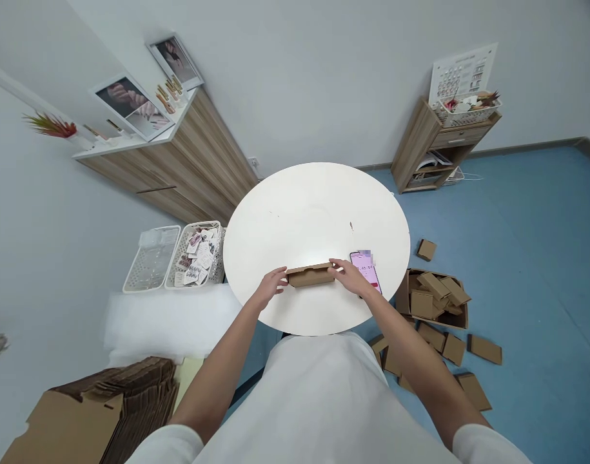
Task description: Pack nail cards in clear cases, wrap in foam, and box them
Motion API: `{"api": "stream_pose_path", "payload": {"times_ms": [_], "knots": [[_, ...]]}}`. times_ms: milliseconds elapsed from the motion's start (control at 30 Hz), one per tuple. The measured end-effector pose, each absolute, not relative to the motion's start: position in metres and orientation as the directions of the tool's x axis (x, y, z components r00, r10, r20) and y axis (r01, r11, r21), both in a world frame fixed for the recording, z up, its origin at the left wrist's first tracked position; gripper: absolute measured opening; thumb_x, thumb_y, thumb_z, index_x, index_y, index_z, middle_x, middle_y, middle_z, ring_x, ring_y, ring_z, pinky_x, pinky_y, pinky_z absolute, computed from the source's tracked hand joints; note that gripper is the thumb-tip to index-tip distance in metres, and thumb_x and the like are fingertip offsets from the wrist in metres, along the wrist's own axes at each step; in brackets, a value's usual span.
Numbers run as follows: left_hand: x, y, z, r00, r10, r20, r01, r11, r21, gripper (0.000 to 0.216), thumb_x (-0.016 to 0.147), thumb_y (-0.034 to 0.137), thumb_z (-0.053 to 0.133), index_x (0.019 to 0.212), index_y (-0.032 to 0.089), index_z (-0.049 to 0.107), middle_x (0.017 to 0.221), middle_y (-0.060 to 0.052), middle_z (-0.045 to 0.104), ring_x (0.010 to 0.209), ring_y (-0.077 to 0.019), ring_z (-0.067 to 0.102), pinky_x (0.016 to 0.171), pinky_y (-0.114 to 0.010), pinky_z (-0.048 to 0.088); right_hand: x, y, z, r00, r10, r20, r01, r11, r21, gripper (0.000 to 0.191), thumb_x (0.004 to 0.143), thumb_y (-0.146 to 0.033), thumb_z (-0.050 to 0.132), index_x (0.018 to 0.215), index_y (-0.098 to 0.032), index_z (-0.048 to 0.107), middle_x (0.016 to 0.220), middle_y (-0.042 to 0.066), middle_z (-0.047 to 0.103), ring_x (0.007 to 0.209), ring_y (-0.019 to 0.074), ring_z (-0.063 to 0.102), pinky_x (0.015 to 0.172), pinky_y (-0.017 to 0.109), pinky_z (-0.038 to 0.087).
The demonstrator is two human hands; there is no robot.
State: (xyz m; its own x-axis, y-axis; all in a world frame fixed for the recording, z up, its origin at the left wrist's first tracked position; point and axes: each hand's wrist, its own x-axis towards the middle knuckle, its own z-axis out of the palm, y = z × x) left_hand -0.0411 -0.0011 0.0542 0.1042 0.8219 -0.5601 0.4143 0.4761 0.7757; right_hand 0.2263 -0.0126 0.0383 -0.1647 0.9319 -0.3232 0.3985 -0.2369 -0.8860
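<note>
A small brown cardboard box (311, 276) is on the white round table, close to its front edge, with a long flap along its far side. My left hand (271, 287) is at the box's left end, fingers bent against the corner. At the opposite end, my right hand (347, 276) grips the right corner between thumb and fingers. The inside of the box cannot be made out. Just right of my right hand lies a phone (366, 267) with a timer on its pink screen.
The white table (314, 206) stands against a wall. To its left are a white basket of cards (170, 274), a clear-lined basket (130, 277) and stacked flat cardboard (72, 419). At right, a carton (463, 316) holds several small boxes, with more on the blue floor (541, 258).
</note>
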Motion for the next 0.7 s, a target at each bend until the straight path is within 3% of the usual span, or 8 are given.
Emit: {"api": "stream_pose_path", "payload": {"times_ms": [133,333,700], "knots": [[-0.037,0.0,0.052,0.082,0.797,-0.599,0.388,0.528,0.756,0.05,0.074,0.056,0.045,0.111,0.024,0.053,0.115,-0.008,0.053,0.088,-0.0181,0.058,0.073,-0.031,0.045,0.224,-0.011,0.034,-0.078,0.935,-0.347,0.325,-0.305,-0.895,0.041,0.078,-0.047,0.042,0.11,-0.025,0.054,0.109,0.004,0.054,0.085,0.015,0.054,0.076,0.03,0.042],[-0.037,-0.006,0.043,0.087,0.823,-0.561,0.414,0.483,0.772,0.05,0.07,0.048,0.055,0.112,0.022,0.052,0.104,-0.008,0.057,0.084,-0.0168,0.058,0.072,-0.03,0.044,0.22,-0.016,0.016,-0.045,0.923,-0.383,0.319,-0.35,-0.881,0.042,0.073,-0.039,0.049,0.113,-0.024,0.05,0.107,0.005,0.055,0.079,0.014,0.054,0.072,0.03,0.043],[-0.034,-0.016,0.027,0.013,0.883,-0.469,0.358,0.434,0.827,0.045,0.071,0.04,0.056,0.111,0.021,0.052,0.101,-0.009,0.056,0.078,-0.0158,0.059,0.07,-0.031,0.047,0.211,-0.026,0.003,0.006,0.953,-0.302,0.284,-0.292,-0.913,0.038,0.074,-0.032,0.047,0.112,-0.025,0.048,0.107,0.004,0.055,0.073,0.0129,0.056,0.07,0.032,0.045]]}}
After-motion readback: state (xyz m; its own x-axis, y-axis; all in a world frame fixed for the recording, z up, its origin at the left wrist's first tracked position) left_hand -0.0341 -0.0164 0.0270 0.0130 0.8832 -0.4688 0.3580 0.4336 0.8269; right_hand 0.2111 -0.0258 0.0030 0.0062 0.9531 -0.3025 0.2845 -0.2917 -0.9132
